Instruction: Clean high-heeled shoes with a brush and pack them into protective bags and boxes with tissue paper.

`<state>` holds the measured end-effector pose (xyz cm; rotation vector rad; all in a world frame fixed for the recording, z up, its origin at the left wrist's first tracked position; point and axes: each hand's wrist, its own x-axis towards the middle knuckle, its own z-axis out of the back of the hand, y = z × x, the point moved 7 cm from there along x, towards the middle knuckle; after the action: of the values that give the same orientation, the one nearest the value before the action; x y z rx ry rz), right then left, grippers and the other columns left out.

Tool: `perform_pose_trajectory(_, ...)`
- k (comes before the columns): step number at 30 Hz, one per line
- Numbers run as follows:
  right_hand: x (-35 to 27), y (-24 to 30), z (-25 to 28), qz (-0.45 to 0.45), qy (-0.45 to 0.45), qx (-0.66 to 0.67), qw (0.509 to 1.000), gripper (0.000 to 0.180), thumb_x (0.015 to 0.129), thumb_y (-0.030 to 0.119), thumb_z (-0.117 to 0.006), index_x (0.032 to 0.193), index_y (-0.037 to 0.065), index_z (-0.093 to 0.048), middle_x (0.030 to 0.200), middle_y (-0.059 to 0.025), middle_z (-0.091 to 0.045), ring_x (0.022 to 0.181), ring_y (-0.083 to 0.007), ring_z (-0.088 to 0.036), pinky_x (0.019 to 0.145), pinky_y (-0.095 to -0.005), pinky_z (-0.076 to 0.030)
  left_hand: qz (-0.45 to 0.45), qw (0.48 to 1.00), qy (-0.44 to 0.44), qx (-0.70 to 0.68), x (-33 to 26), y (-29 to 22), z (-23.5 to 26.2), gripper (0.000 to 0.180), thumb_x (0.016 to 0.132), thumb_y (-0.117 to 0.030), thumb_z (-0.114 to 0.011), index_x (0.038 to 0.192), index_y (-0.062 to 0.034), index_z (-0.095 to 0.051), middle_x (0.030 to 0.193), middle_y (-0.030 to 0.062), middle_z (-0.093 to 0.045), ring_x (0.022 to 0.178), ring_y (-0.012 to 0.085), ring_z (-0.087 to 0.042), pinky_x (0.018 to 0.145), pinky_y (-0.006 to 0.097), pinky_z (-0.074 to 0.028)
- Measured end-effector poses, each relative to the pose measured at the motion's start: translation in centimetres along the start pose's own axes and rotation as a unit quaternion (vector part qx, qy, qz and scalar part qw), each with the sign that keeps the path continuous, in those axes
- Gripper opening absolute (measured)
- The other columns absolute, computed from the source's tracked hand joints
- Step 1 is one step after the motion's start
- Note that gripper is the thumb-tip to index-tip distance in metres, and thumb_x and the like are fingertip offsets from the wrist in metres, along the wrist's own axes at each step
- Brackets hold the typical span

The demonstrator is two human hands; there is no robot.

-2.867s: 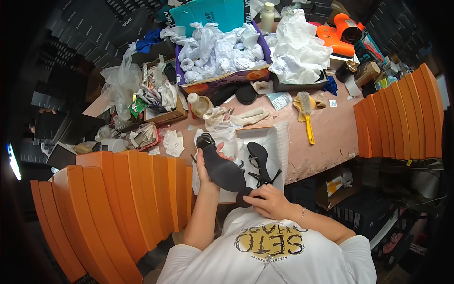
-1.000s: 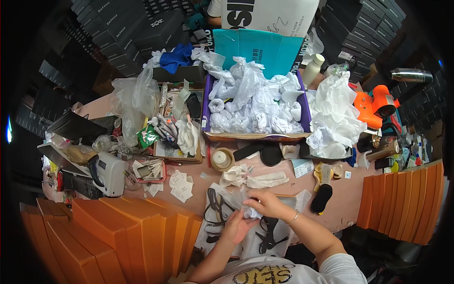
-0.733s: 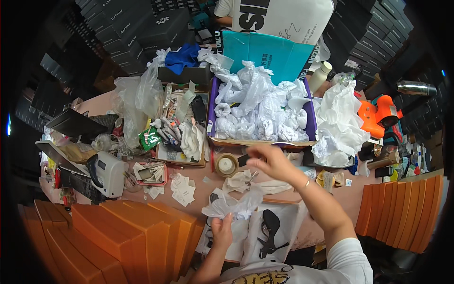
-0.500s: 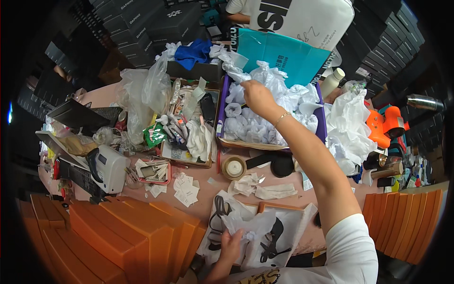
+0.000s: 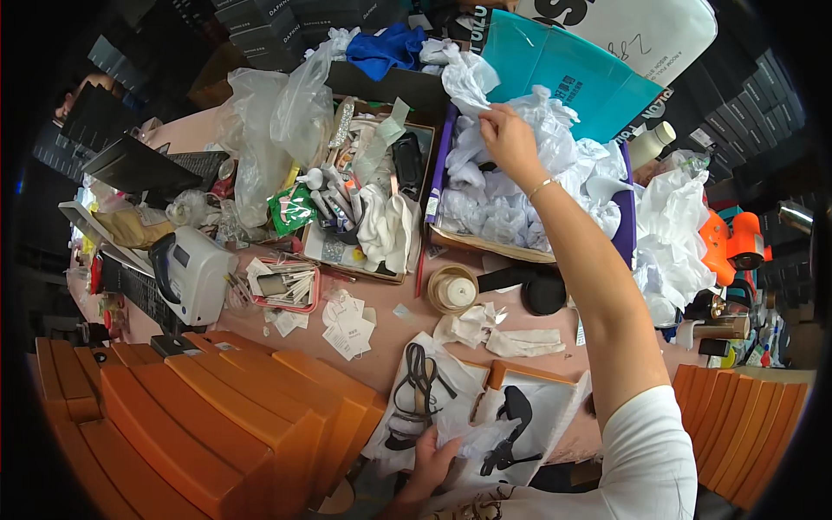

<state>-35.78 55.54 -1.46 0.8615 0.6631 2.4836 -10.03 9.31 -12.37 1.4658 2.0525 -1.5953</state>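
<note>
My right hand (image 5: 510, 143) reaches over a purple-edged box (image 5: 630, 221) heaped with crumpled white tissue paper (image 5: 542, 130). Its fingertips pinch a loose white tissue sheet (image 5: 468, 82) at the box's far left corner. Close to my body, my left hand (image 5: 433, 459) is closed on a thin, translucent white tissue sheet (image 5: 472, 436). This sheet lies partly over an open orange shoebox (image 5: 496, 374) lined with white paper. A dark strappy sandal (image 5: 418, 390) rests in the left part, and a black high-heeled sandal (image 5: 513, 425) in the right.
Stacked orange shoeboxes (image 5: 217, 407) rise at the left front, more orange boxes (image 5: 737, 425) at the right. A tape roll (image 5: 452, 289) sits mid-table. A cluttered carton (image 5: 368, 270), a label printer (image 5: 198, 277) and an orange tape dispenser (image 5: 730, 241) stand around.
My left hand has lowered its tissue sheet, uncovering more of the left sandal. My right hand has shifted at the box's far left, and the tissue there now spreads up. The view has shifted.
</note>
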Motion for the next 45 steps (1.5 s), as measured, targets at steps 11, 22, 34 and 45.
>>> perform_pose_trajectory(11,-19.8,9.8,13.9,-0.305,0.106,0.602,0.730,0.038,0.088,0.013,-0.060,0.123,0.005,-0.050,0.091,0.0013,-0.060,0.060,0.0000,-0.043,0.048,-0.0161,-0.029,-0.186,0.941,0.246,0.140,1.5,-13.0,-8.8,0.074,0.093,-0.059,-0.033,0.126,0.0052,-0.050,0.122,0.0132,-0.056,0.110,0.0193,-0.055,0.093,0.031,-0.043)
perform_pose_trajectory(22,-43.0,11.3,18.9,-0.336,0.118,0.389,0.850,0.013,0.093,0.019,-0.056,0.098,0.007,-0.057,0.102,0.0000,-0.056,0.088,-0.0090,-0.051,0.075,-0.0252,-0.042,-0.025,0.991,0.128,0.023,0.3,-6.5,-12.2,0.020,0.090,-0.018,-0.061,0.077,-0.0035,-0.063,0.075,0.0005,-0.063,0.062,0.0079,-0.057,0.056,0.022,-0.045)
perform_pose_trajectory(34,-54.8,17.5,25.5,-0.319,0.179,0.321,0.873,0.011,0.084,0.009,-0.065,0.089,0.003,-0.057,0.071,0.0017,-0.055,0.064,-0.0068,-0.051,0.060,-0.0233,-0.043,-0.099,0.990,0.101,-0.021,-3.8,-7.6,-9.6,0.015,0.092,-0.017,-0.058,0.089,-0.0028,-0.060,0.082,0.0020,-0.063,0.070,0.0096,-0.058,0.064,0.023,-0.047)
perform_pose_trajectory(45,-46.8,23.4,22.5,-0.035,-0.003,0.041,0.999,0.031,0.080,0.013,-0.068,0.106,0.003,-0.056,0.089,-0.0128,-0.059,0.077,-0.0292,-0.059,0.066,-0.0331,-0.048,-0.103,0.981,0.160,0.035,-7.0,-7.0,-10.8,0.017,0.087,-0.018,-0.067,0.091,-0.0040,-0.061,0.082,0.0026,-0.063,0.068,0.0086,-0.059,0.060,0.024,-0.048)
